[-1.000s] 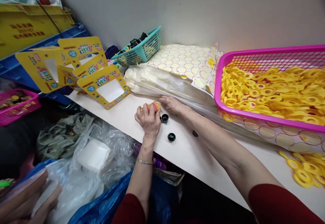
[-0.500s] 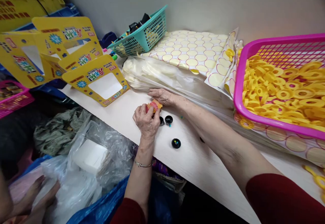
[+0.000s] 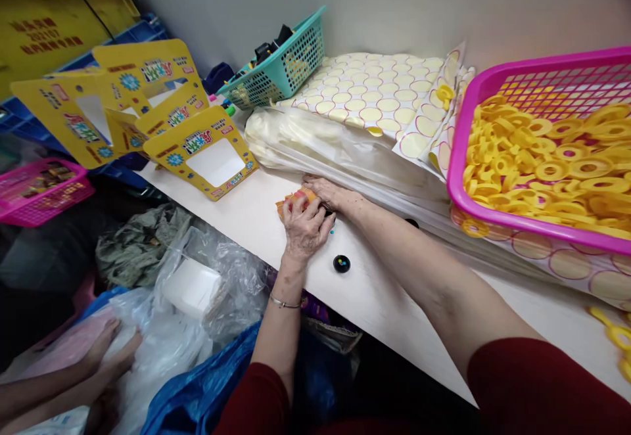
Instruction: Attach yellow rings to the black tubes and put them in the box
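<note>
My left hand [image 3: 304,230] is bent over a small orange-and-pink piece [image 3: 294,200] on the white tabletop, its fingers curled on it. Against the far side of that piece rests my right hand [image 3: 329,193], with its fingertips partly hidden. A bit of black shows between the hands, mostly covered. Nearer the front edge lies a small round black cap [image 3: 342,263] with blue and yellow specks in it.
Yellow printed cartons [image 3: 197,152] stand at the left. Behind my hands are a plastic-wrapped bundle [image 3: 315,136] and a teal basket [image 3: 290,67]. A pink basket [image 3: 458,179] of yellow rings occupies the right. Another person's feet [image 3: 106,356] are at lower left.
My left hand has shifted right, over the spot where two black caps were visible. The orange-and-pink piece now shows to the left of its fingers. The view has turned slightly.
</note>
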The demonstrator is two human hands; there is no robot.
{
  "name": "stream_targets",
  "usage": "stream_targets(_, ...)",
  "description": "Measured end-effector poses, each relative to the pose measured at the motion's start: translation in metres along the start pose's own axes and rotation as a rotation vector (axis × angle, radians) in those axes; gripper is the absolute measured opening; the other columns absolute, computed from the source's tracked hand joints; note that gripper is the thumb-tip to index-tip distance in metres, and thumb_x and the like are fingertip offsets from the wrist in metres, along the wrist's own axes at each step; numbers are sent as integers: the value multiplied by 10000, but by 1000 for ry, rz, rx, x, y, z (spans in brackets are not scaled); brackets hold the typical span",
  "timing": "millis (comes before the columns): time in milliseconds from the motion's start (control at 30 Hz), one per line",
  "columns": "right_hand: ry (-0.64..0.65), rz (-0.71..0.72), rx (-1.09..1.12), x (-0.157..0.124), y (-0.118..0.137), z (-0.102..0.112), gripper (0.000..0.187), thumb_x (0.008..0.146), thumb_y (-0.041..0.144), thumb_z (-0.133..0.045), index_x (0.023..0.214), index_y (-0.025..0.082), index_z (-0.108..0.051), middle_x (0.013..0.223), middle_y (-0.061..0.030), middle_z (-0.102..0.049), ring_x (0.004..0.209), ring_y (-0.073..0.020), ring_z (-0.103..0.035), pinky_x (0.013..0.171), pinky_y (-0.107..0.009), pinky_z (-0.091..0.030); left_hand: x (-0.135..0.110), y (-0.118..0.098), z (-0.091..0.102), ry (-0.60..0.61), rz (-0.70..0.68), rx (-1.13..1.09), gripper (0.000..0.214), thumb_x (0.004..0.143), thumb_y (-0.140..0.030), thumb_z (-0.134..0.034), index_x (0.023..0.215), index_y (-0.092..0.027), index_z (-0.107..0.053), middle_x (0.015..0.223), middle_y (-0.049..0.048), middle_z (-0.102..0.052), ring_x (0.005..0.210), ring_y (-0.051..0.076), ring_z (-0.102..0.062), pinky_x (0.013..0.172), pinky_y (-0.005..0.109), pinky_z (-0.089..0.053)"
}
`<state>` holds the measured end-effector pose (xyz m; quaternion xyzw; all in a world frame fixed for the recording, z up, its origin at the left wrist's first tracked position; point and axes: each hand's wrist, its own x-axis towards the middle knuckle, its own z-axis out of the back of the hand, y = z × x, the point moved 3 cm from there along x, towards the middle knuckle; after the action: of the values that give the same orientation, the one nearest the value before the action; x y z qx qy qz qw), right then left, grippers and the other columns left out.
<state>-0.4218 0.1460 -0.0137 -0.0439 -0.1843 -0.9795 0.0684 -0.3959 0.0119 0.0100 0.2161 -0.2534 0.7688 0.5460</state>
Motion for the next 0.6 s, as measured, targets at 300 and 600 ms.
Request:
stream_targets(300,11,-509,-81,-45,25,6,242,862,126,-450,1038,85,-610,1011,-184,-666,958,-234,-623,803,-291,-435,-5,0,2,-64,32,14,152,791,-328,-597,729,-231,-696,1048,35,-719,1034,272,-569,951,494,-320)
stream_targets(600,-104,-688,-28,-77,36,8,278,910,180,-385,976,122,-648,1050,-196,-657,973,-262,-616,769,-315,-440,-6,5,11,-108,149,-130,219,782,-375,-612,849,-187,-703,1073,130,-685,1136,302,-533,995,501,-332)
